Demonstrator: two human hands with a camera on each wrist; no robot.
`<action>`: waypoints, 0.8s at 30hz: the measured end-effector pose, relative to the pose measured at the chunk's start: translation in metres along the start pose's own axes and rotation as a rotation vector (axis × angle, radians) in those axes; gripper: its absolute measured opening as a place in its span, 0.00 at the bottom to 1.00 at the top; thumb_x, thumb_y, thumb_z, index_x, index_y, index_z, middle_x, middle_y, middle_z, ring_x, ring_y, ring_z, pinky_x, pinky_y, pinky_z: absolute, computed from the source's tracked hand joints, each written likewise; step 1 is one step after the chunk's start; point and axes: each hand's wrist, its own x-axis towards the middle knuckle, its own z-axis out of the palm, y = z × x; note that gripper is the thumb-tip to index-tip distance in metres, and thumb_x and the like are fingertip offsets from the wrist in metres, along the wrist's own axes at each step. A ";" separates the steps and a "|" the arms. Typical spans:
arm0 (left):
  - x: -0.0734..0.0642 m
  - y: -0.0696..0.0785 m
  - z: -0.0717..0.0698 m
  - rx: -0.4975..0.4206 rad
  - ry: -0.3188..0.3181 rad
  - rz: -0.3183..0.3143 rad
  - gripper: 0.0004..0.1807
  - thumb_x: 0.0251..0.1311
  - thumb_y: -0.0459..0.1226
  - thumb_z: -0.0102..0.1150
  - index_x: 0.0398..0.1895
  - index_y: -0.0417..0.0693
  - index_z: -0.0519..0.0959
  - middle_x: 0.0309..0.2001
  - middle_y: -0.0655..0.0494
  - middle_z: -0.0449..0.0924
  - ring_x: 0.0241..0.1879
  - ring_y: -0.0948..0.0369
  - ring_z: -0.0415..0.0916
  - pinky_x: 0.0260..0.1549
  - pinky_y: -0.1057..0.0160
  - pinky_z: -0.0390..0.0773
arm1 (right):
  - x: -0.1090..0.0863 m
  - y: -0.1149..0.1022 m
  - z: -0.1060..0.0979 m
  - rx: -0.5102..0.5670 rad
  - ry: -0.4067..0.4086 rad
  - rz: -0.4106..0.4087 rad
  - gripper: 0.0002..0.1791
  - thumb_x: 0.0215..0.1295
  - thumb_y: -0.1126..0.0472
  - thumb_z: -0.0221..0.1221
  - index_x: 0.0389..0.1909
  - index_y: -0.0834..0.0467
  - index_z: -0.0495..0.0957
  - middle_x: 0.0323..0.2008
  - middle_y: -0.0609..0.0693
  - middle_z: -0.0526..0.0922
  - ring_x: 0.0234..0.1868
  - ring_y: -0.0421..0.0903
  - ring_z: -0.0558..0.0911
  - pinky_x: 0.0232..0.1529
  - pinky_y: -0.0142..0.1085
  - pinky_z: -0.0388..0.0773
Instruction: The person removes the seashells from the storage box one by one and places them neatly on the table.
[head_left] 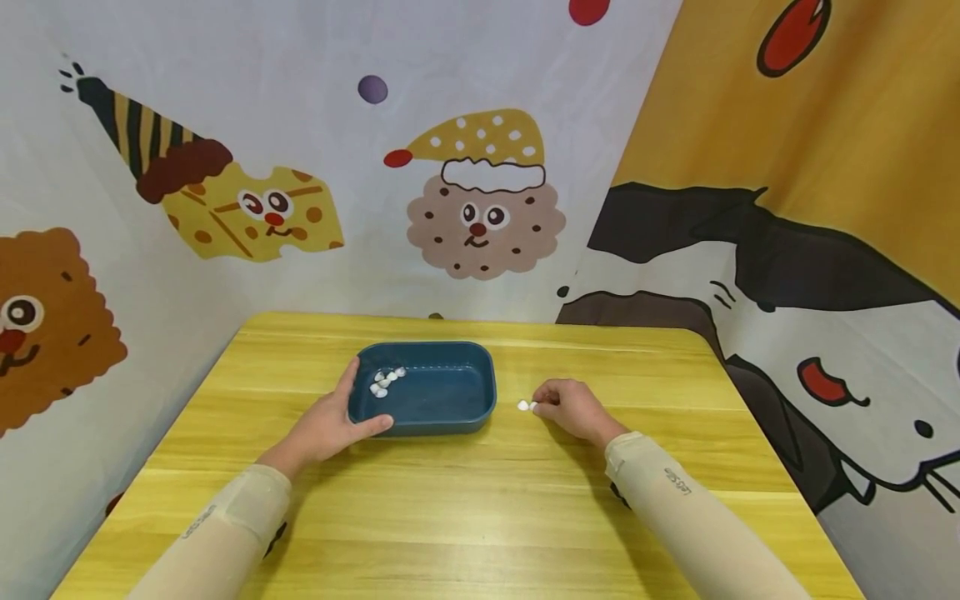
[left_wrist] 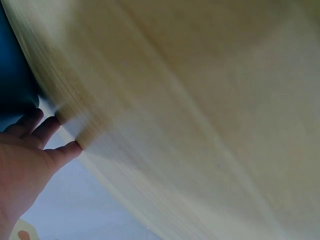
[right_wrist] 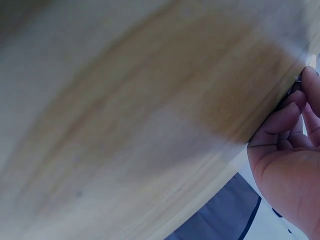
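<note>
A dark blue rectangular tray (head_left: 435,400) stands on the table. My left hand (head_left: 330,425) holds its left end, thumb along the near rim and fingers against the left side. Inside, several small white shells (head_left: 382,383) lie clustered toward the left. To the right of the tray, my right hand (head_left: 573,410) pinches a small white shell (head_left: 534,406) at the table surface between thumb and fingertips. Another white shell (head_left: 522,405) lies just left of those fingertips. In the right wrist view, the curled fingers (right_wrist: 285,120) are low at the tabletop.
The yellow wood-grain table (head_left: 480,517) extends around the tray and both forearms. Behind it hangs a printed cloth (head_left: 300,50) with cartoon figures, close along the far edge. Long pale sleeves (head_left: 675,500) cover the forearms.
</note>
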 end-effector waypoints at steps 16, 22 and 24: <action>-0.002 0.001 0.000 -0.015 0.010 0.001 0.73 0.61 0.75 0.62 0.88 0.58 0.23 0.82 0.27 0.56 0.74 0.29 0.68 0.68 0.28 0.71 | -0.001 0.002 -0.003 0.063 -0.012 0.008 0.07 0.72 0.59 0.69 0.48 0.52 0.88 0.44 0.48 0.88 0.41 0.45 0.79 0.45 0.40 0.79; -0.003 0.002 0.000 -0.015 0.009 -0.004 0.73 0.60 0.75 0.61 0.88 0.57 0.23 0.83 0.27 0.53 0.75 0.28 0.66 0.69 0.27 0.70 | -0.001 0.003 -0.003 0.053 -0.013 0.004 0.07 0.73 0.58 0.69 0.48 0.52 0.88 0.44 0.48 0.88 0.41 0.44 0.80 0.45 0.40 0.79; -0.003 0.002 0.000 -0.014 0.009 -0.007 0.73 0.60 0.75 0.61 0.88 0.58 0.23 0.83 0.27 0.54 0.75 0.28 0.66 0.69 0.27 0.70 | -0.001 0.003 -0.003 0.051 -0.011 0.004 0.07 0.73 0.58 0.69 0.48 0.52 0.88 0.44 0.48 0.88 0.41 0.44 0.80 0.45 0.40 0.80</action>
